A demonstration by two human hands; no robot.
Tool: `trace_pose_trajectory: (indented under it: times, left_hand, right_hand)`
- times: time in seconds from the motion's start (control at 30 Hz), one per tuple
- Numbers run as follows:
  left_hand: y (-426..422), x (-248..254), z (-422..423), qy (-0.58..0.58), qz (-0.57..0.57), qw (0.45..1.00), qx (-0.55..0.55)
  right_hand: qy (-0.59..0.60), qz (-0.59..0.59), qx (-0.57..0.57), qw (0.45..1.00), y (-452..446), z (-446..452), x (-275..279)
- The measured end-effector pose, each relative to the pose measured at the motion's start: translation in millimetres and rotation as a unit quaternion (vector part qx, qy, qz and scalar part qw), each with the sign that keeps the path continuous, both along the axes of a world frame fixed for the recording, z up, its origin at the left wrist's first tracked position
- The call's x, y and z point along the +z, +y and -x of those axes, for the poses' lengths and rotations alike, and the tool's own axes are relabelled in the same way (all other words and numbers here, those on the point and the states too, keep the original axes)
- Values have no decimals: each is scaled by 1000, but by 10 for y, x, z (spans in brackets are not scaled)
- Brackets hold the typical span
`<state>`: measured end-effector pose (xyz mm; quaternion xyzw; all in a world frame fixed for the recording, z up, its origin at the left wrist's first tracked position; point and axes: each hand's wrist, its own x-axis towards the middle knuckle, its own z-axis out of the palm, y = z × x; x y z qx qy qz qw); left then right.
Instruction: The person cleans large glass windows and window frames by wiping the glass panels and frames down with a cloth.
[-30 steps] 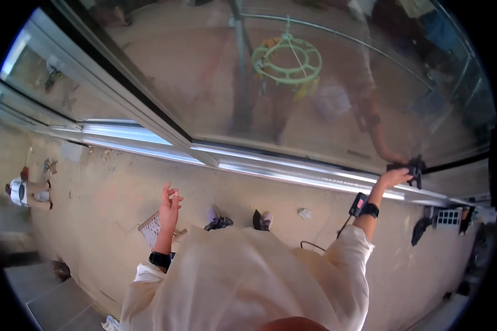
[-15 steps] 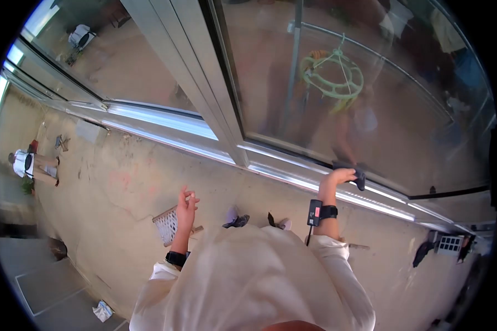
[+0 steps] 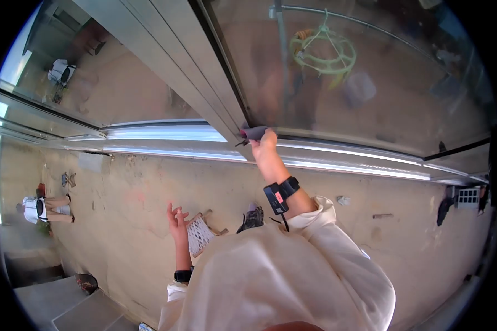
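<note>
My right hand (image 3: 265, 142) is closed on a dark grey cloth (image 3: 254, 133) that shows a bit of red at one end. It presses the cloth to the lower corner of a glass pane (image 3: 337, 113), where the bottom rail meets the wide metal upright (image 3: 196, 71). Lower down, on the other side, my left hand (image 3: 177, 218) hangs with its fingers apart and holds nothing. It is nearest to a small folding stool (image 3: 200, 236) with a woven white seat, on the floor.
Behind the glass hangs a round green drying hanger (image 3: 331, 58). A person (image 3: 37, 209) in a white top bends over at the far left. On the floor are a crumpled scrap (image 3: 343, 200), a short bar (image 3: 383, 216), and a white crate (image 3: 468, 197) at right.
My right hand has slid the cloth left along the bottom rail to the upright's corner. My left hand has dropped slightly, still open. The view has shifted with my body.
</note>
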<state>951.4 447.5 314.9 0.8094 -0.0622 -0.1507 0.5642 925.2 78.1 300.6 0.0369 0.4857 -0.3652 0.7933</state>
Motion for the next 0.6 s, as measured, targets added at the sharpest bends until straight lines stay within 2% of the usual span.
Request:
trace_pose_trajectory:
  times: [0.07, 0.13, 0.2, 0.27, 0.33, 0.37, 0.43, 0.47, 0.53, 0.6]
  left_hand:
    - [-97, -24, 33, 0, -40, 999, -5]
    - [-306, -36, 75, -11, -33, 999, -30]
    - [-558, -36, 209, -10, -32, 997, -69]
    - [-894, 19, 339, -22, -7, 995, -96]
    - [-1187, -71, 466, -7, -14, 991, -132]
    - [-1276, -96, 559, 0, -15, 990, -140]
    - [-1519, -128, 773, 12, -17, 988, -153]
    - [-1623, -134, 890, 20, -19, 986, -164]
    - [-1752, -118, 1096, 19, -28, 985, -171]
    - [-1842, -78, 1264, 19, -22, 984, -175]
  right_hand:
    - [-133, -46, -22, 990, -209, 302, 48]
    - [-147, -16, -48, 988, -367, 655, 426]
    - [-271, -16, -20, 962, -616, 1172, 611]
    - [-285, -14, -33, 958, -844, 1769, 838]
    - [-300, 104, -41, 947, -1031, 2394, 1226]
    - [-284, 106, -68, 951, -1098, 2708, 1318]
    - [-226, 213, -123, 942, -1329, 3215, 1465]
    - [-216, 214, -134, 943, -1416, 3433, 1511]
    - [-113, 321, -205, 918, -1564, 3724, 1549]
    - [103, 485, -323, 806, -1803, 3720, 1449]
